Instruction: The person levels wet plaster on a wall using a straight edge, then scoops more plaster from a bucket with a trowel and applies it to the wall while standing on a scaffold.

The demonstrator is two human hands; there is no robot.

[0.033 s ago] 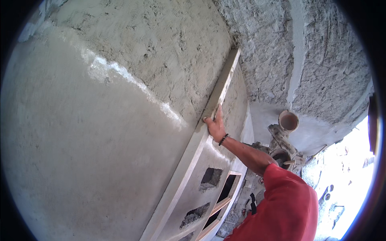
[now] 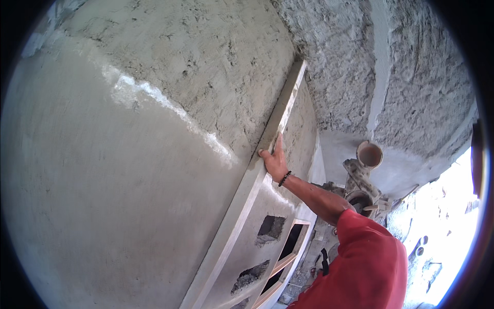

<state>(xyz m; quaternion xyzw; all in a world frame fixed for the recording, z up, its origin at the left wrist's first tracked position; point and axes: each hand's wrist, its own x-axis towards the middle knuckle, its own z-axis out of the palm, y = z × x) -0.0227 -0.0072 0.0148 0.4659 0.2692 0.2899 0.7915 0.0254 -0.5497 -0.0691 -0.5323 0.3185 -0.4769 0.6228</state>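
- Red sleeve [image 2: 368, 257], 5 o'clock: forearm reaches up to the wall.
- Right hand [image 2: 275, 164], centre: fingers together and flat along the straightedge [image 2: 282, 116], thumb hooked on its edge, apparently pressing it flush. Dark bead bracelet [image 2: 284, 178] at wrist.
- Straightedge: long, tilted from 6 to 1 o'clock, face against the plaster.
- Smoothed plaster [image 2: 103, 180], 9 o'clock; rough plaster [image 2: 206, 56], 12 o'clock.
- Wall openings [image 2: 270, 229], 6 o'clock.
- Round pot [image 2: 369, 154], 3 o'clock, well apart.
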